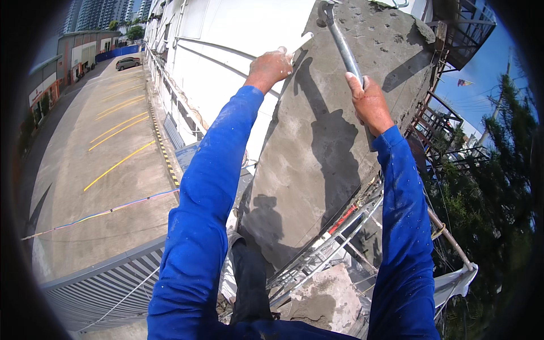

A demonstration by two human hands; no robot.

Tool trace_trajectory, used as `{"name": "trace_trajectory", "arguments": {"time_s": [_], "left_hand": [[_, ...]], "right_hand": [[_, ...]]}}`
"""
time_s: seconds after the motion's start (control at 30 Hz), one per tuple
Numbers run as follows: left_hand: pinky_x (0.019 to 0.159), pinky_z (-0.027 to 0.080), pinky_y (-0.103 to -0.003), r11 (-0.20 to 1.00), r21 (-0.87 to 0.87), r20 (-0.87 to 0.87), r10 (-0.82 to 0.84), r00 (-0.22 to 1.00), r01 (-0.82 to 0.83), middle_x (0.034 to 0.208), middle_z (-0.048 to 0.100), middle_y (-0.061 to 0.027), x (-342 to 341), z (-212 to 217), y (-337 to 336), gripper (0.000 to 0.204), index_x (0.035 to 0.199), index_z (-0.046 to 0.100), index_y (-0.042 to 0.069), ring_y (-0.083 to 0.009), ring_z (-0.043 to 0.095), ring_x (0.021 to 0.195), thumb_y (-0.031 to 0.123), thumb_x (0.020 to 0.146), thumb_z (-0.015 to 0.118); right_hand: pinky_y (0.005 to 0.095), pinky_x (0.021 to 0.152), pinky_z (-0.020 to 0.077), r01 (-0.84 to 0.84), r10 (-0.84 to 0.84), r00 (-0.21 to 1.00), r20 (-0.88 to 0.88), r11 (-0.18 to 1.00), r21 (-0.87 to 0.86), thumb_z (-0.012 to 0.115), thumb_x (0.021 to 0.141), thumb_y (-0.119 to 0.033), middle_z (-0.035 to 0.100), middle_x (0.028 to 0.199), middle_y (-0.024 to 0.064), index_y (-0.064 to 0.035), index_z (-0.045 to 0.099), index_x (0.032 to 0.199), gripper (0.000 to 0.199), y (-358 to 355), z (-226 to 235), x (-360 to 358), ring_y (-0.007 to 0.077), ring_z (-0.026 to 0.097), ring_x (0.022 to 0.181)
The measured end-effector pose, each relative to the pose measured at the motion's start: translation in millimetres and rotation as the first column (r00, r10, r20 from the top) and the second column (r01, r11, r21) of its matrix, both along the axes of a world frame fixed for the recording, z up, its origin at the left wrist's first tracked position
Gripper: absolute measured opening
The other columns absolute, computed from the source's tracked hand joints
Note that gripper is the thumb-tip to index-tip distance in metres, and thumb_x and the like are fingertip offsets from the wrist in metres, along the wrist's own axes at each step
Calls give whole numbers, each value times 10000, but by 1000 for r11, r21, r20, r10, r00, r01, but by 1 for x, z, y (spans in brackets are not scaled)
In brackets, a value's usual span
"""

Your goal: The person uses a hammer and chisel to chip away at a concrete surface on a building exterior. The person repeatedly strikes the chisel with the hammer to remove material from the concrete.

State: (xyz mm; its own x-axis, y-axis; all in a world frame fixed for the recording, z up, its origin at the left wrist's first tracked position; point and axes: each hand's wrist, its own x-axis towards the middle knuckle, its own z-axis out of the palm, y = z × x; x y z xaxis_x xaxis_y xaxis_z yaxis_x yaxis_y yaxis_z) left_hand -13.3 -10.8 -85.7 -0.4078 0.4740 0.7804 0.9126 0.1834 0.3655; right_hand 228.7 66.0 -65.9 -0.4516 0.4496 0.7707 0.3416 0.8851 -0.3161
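Note:
My right hand [371, 105] is wrapped round the grey metal handle of a hammer [343, 47], whose head is up at the top edge over the wall. Further left, my left hand [271, 69] is closed on a short white rod [301, 42], its free end pointing up and right toward the hammer. Both hands are dusted with pale specks. Beneath them lies a rough grey cement surface [294, 164], pitted near the top and crossed by shadows of my arms and the hammer. I cannot tell whether the hammer head touches it.
A white wall [226, 31] adjoins the cement on the left. Metal scaffolding [334, 235] runs along its lower right side, with trees [481, 192] beyond. Far below on the left are a corrugated roof [107, 294] and a parking yard [107, 147] with a car [128, 63].

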Motion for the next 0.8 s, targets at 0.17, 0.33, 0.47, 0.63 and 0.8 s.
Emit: {"name": "trace_trajectory", "arguments": {"time_s": [0.17, 0.33, 0.47, 0.63, 0.8], "left_hand": [[1000, 427, -448, 968, 205, -20, -141, 990, 142, 1201, 593, -287, -4, 9, -16, 568, 1367, 443, 9, -438, 547, 1153, 416, 973, 402], [833, 511, -505, 972, 215, -134, -67, 989, 95, 948, 665, -257, -3, 31, -1, 424, 1197, 541, 48, -405, 659, 908, 381, 991, 380], [769, 550, -479, 983, 180, -138, -6, 990, 31, 877, 680, -209, 0, 28, 9, 340, 1139, 557, 79, -346, 689, 843, 360, 986, 444], [744, 552, -473, 981, 189, -237, 90, 967, -45, 843, 679, -183, -1, 25, 17, 295, 1122, 558, 83, -350, 687, 820, 327, 988, 461], [750, 555, -454, 951, 303, -300, 146, 943, -51, 857, 686, -168, 11, 50, 0, 256, 1081, 579, 67, -326, 688, 837, 279, 959, 503]], "right_hand": [[241, 438, 447, -396, 409, 870, -277, 912, 103, 565, 952, -451, 560, 665, 50, -4, 534, 1047, 458, -82, 41, 14, 93, 550, 493], [238, 384, 385, -253, 552, 743, -378, 755, 605, 522, 988, -423, 500, 574, -2, -31, 556, 927, 398, -134, 70, 17, 80, 469, 426], [303, 521, 480, -112, 544, 799, -257, 554, 825, 564, 970, -392, 599, 716, 107, -17, 545, 948, 377, -98, 68, 10, 226, 591, 572], [371, 497, 473, 14, -14, 1000, 8, 1000, 1, 515, 953, -511, 571, 620, 114, 3, 532, 850, 524, -27, 35, -11, 242, 585, 514], [243, 398, 383, -280, 354, 894, -276, 920, 273, 557, 967, -443, 441, 573, -29, -85, 514, 875, 373, -82, 67, 20, 59, 446, 431]]}}
